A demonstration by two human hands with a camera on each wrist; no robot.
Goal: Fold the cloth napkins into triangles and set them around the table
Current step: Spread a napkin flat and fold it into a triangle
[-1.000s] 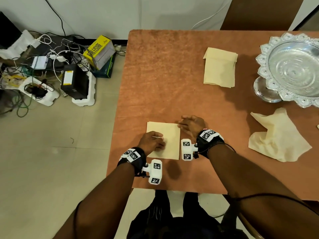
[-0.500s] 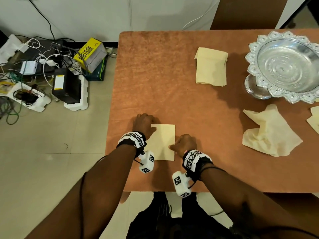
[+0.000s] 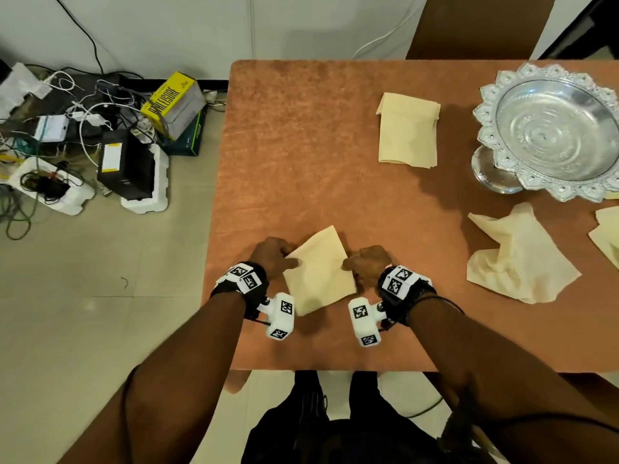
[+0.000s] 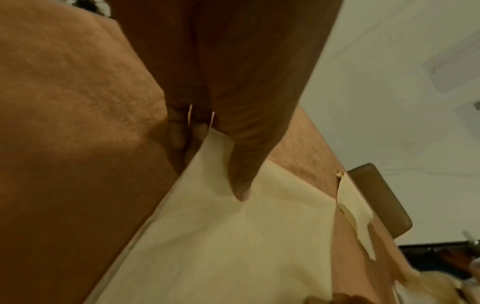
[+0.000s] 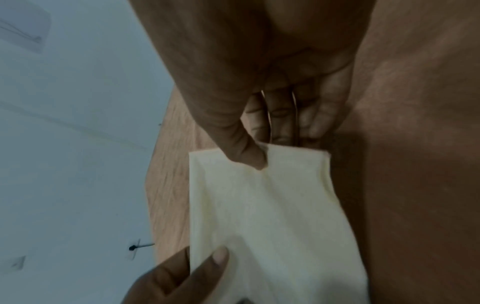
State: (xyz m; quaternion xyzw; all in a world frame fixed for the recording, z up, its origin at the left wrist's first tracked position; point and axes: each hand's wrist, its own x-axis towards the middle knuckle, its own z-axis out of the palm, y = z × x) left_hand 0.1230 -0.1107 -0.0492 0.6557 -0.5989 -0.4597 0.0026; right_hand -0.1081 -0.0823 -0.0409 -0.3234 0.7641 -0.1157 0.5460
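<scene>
Floor, far left: heap of white and black cables with white foam packing blocks (image 3: 50,192), a black box (image 3: 125,165), a yellow printed carton (image 3: 172,102). Orange-brown textured table (image 3: 301,145), near edge: left hand (image 3: 273,256) (image 4: 233,82) (image 5: 176,275), thumb laid on top and fingers curled under the left corner of the pale cream folded square cloth napkin (image 3: 320,271) (image 4: 233,246) (image 5: 272,216) — a pinch. The napkin lies turned at an angle between both hands, near the table's front edge. Right hand (image 3: 366,264) (image 5: 259,82) pinches its right corner, thumb above, fingers beneath. Farther back, a second cream folded rectangular napkin (image 3: 407,130) (image 4: 353,205), flat. Right of the hands, a crumpled cream unfolded napkin (image 3: 516,256). Far right — an ornate silver footed metal bowl (image 3: 552,128); below it, at the frame edge, part of another cream cloth (image 3: 608,236).
</scene>
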